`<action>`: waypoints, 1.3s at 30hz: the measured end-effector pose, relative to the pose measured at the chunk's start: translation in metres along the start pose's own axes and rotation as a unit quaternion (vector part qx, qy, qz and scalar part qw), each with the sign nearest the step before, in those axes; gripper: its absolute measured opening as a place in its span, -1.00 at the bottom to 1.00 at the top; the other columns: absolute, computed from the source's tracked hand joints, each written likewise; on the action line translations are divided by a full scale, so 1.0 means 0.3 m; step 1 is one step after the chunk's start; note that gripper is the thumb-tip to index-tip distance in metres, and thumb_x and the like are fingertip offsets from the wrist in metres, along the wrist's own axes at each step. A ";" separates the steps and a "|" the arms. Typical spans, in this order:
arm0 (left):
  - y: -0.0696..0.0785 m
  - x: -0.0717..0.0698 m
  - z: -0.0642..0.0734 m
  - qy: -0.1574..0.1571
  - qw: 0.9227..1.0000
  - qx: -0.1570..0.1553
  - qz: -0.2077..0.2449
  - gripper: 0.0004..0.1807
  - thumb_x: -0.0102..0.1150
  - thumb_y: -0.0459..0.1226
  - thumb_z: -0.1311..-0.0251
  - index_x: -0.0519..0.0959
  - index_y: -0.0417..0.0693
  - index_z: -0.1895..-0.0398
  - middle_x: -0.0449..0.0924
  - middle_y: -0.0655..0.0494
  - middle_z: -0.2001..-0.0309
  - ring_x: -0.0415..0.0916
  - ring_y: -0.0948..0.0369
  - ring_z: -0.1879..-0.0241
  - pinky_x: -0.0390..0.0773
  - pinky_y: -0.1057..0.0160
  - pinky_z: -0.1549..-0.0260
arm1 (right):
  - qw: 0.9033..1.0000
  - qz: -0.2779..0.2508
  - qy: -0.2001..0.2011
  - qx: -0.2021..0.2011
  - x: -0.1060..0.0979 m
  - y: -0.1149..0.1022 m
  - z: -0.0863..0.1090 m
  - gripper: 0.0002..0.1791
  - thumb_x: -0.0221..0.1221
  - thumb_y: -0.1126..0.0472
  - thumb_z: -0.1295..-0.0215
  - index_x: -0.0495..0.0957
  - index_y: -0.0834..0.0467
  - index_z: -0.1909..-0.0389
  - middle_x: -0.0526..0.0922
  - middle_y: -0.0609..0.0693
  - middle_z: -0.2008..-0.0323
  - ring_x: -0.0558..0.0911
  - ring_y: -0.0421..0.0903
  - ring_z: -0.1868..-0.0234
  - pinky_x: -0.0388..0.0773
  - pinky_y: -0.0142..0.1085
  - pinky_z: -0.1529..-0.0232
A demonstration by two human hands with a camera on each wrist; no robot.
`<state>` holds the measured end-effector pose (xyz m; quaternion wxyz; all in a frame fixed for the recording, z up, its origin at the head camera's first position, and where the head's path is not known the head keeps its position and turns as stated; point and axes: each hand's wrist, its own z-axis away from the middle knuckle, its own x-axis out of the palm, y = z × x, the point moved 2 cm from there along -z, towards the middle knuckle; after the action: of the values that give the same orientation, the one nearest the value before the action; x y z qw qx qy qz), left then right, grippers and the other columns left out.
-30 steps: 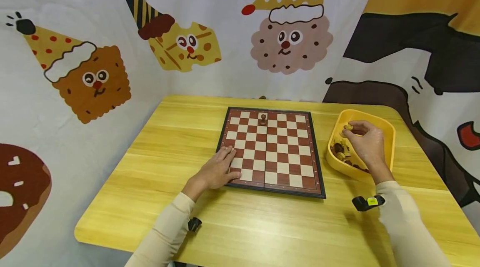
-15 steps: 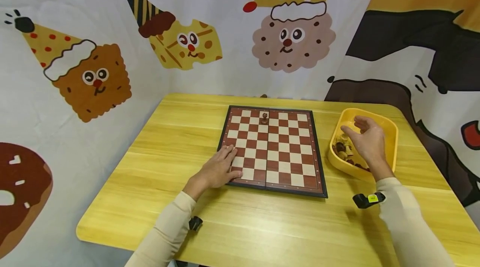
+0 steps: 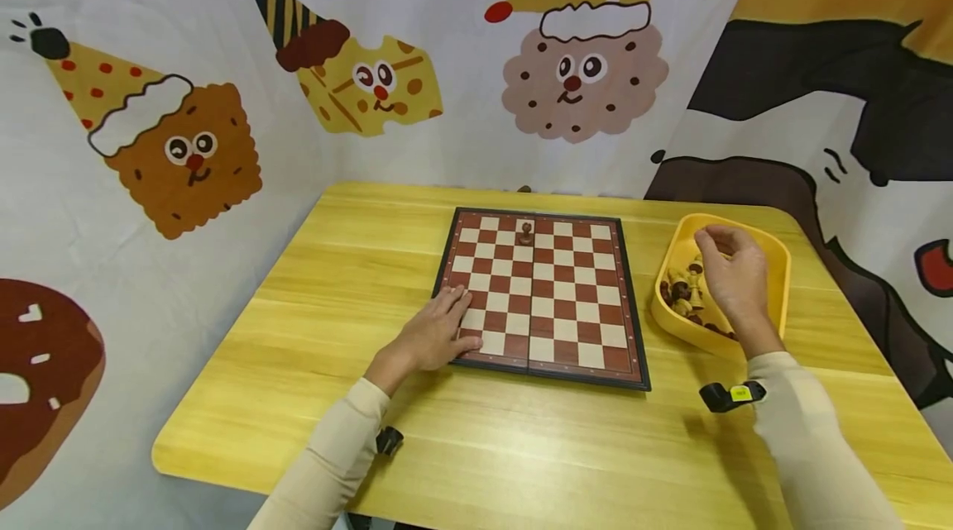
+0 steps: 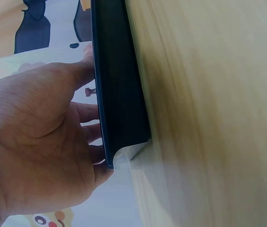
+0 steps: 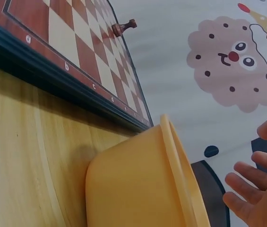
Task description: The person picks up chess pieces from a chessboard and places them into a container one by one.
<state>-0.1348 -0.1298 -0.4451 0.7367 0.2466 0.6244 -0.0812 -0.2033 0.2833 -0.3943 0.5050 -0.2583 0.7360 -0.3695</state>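
A brown-and-cream chessboard (image 3: 573,298) with a dark rim lies on the table. My left hand (image 3: 426,336) rests on its near left corner with the fingers straight; the left wrist view has this hand (image 4: 38,137) beside the board's dark side (image 4: 119,80). One dark chess piece (image 3: 525,233) stands upright near the board's far edge. Over the yellow tub (image 3: 774,290) hovers my right hand (image 3: 737,282), thumb and fingers bent towards each other. Seen from the right wrist, its fingers (image 5: 249,184) are spread and hold nothing. Several light and dark chess pieces (image 3: 695,290) lie jumbled inside the tub.
The wooden table (image 3: 298,398) extends in front of and left of the board. A gap of bare tabletop separates board and tub. Behind the table hangs a cloth (image 3: 462,108) printed with cartoon biscuits and cheese.
A second ago my right hand pinched a light chess piece; it has let go of it and shifted slightly within the space over the tub. My left hand has stayed on the board.
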 end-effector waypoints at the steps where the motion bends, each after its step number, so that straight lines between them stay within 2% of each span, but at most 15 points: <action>1: -0.002 0.001 0.000 0.000 1.000 0.000 0.000 -0.17 -0.08 0.11 -0.23 -0.01 -0.25 -0.37 -0.11 -0.17 -0.37 -0.20 -0.07 -0.33 -0.11 0.06 -0.26 | 1.000 -0.002 -0.002 -0.004 0.006 -0.002 0.000 -0.39 -0.05 -0.21 -0.25 0.42 0.15 -0.12 0.48 0.07 -0.01 0.43 -0.03 -0.01 0.41 -0.38 0.24; 5: -0.007 0.004 0.004 0.000 1.000 -0.001 0.000 -0.17 -0.09 0.11 -0.23 -0.02 -0.25 -0.38 -0.13 -0.16 -0.37 -0.21 -0.06 -0.34 -0.12 0.05 -0.26 | 1.000 -0.011 -0.014 -0.026 0.034 -0.011 0.002 -0.45 -0.03 -0.15 -0.27 0.45 0.17 -0.08 0.50 0.09 0.04 0.46 -0.04 0.04 0.40 -0.49 0.32; 8: -0.008 0.002 0.006 -0.004 1.000 -0.001 0.002 -0.16 -0.10 0.11 -0.24 -0.04 -0.24 -0.38 -0.14 -0.16 -0.38 -0.23 -0.06 -0.34 -0.12 0.04 -0.26 | 0.998 -0.009 -0.031 -0.053 0.058 -0.023 0.009 -0.49 -0.02 -0.12 -0.28 0.46 0.17 -0.07 0.53 0.08 0.07 0.48 -0.04 0.07 0.42 -0.48 0.34; 10: -0.006 -0.001 0.007 -0.008 1.000 -0.001 0.002 -0.16 -0.10 0.12 -0.24 -0.05 -0.24 -0.38 -0.15 -0.16 -0.38 -0.23 -0.07 -0.34 -0.12 0.04 -0.25 | 0.996 -0.003 -0.043 -0.073 0.078 -0.028 0.014 -0.49 -0.03 -0.12 -0.29 0.46 0.16 -0.07 0.53 0.09 0.07 0.48 -0.01 0.06 0.45 -0.39 0.30; 12: -0.004 -0.004 0.008 -0.012 1.000 -0.001 0.005 -0.15 -0.10 0.12 -0.24 -0.05 -0.24 -0.38 -0.15 -0.17 -0.38 -0.23 -0.07 -0.34 -0.12 0.04 -0.25 | 0.996 -0.005 -0.046 -0.075 0.098 -0.031 0.019 -0.51 -0.01 -0.11 -0.29 0.48 0.13 -0.07 0.54 0.09 0.07 0.47 0.02 0.04 0.45 -0.30 0.26; 15: -0.004 -0.005 0.009 -0.013 1.000 -0.002 0.005 -0.15 -0.09 0.11 -0.23 -0.04 -0.26 -0.38 -0.14 -0.17 -0.38 -0.22 -0.07 -0.34 -0.12 0.04 -0.26 | 0.996 -0.016 -0.033 -0.081 0.128 -0.051 0.024 -0.53 0.01 -0.09 -0.29 0.51 0.12 -0.06 0.54 0.12 0.06 0.46 0.07 0.01 0.43 -0.12 0.13; 18: -0.005 -0.005 0.008 -0.011 1.000 -0.005 0.002 -0.15 -0.09 0.12 -0.23 -0.04 -0.25 -0.38 -0.14 -0.16 -0.38 -0.22 -0.06 -0.34 -0.12 0.06 -0.26 | 0.995 -0.021 -0.016 -0.092 0.164 -0.090 0.025 -0.53 0.01 -0.08 -0.28 0.51 0.14 -0.05 0.52 0.14 0.04 0.44 0.08 0.00 0.37 -0.03 0.02; 22: -0.007 -0.004 0.003 -0.007 1.000 -0.007 0.002 -0.15 -0.09 0.12 -0.23 -0.05 -0.24 -0.38 -0.15 -0.16 -0.38 -0.22 -0.06 -0.34 -0.12 0.06 -0.26 | 0.994 -0.049 0.000 -0.102 0.215 -0.145 0.021 -0.57 0.06 -0.03 -0.26 0.53 0.15 -0.03 0.53 0.10 0.03 0.44 0.01 -0.03 0.34 -0.12 -0.05; 27: -0.001 -0.010 -0.004 -0.019 1.000 -0.009 0.007 -0.15 -0.10 0.12 -0.23 -0.06 -0.23 -0.39 -0.17 -0.15 -0.38 -0.25 -0.05 -0.34 -0.14 0.06 -0.26 | 0.986 -0.126 0.009 -0.105 0.261 -0.194 0.029 -0.63 0.10 0.05 -0.26 0.56 0.16 0.01 0.58 0.04 0.08 0.50 -0.13 0.02 0.40 -0.26 -0.02; 29: 0.001 -0.011 -0.006 -0.024 1.000 -0.010 0.002 -0.15 -0.11 0.12 -0.23 -0.07 -0.23 -0.39 -0.17 -0.14 -0.39 -0.25 -0.05 -0.34 -0.14 0.06 -0.26 | 0.983 -0.145 0.003 -0.111 0.279 -0.206 0.031 -0.63 0.10 0.06 -0.26 0.55 0.18 0.01 0.58 0.04 0.08 0.52 -0.13 0.04 0.44 -0.29 0.02; 32: 0.001 -0.010 -0.007 -0.029 0.999 -0.013 -0.005 -0.15 -0.13 0.13 -0.24 -0.08 -0.22 -0.39 -0.18 -0.13 -0.39 -0.26 -0.04 -0.35 -0.14 0.07 -0.26 | 0.982 -0.145 -0.010 -0.117 0.311 -0.217 0.028 -0.63 0.10 0.03 -0.25 0.56 0.16 0.02 0.59 0.04 0.11 0.53 -0.11 0.07 0.45 -0.35 0.06; 35: -0.001 -0.010 -0.006 -0.025 1.000 -0.013 -0.006 -0.16 -0.12 0.13 -0.24 -0.07 -0.22 -0.39 -0.17 -0.14 -0.39 -0.25 -0.05 -0.34 -0.13 0.06 -0.26 | 0.982 -0.137 -0.035 -0.129 0.345 -0.232 0.022 -0.61 0.09 -0.01 -0.25 0.56 0.13 0.01 0.53 0.00 0.01 0.48 -0.06 0.03 0.41 -0.24 0.03; 39: 0.000 -0.008 -0.004 -0.026 1.000 -0.013 -0.005 -0.16 -0.13 0.13 -0.24 -0.07 -0.22 -0.39 -0.17 -0.14 -0.39 -0.25 -0.05 -0.34 -0.13 0.07 -0.26 | 0.981 -0.120 -0.075 -0.133 0.388 -0.253 0.013 -0.55 0.07 -0.06 -0.25 0.51 0.12 -0.05 0.34 -0.08 -0.19 0.40 0.03 -0.07 0.32 -0.04 -0.06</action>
<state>-0.1363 -0.1298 -0.4429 0.7553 0.2316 0.6074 -0.0830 -0.2407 0.1496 -0.3983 0.4717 -0.4367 0.7022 -0.3062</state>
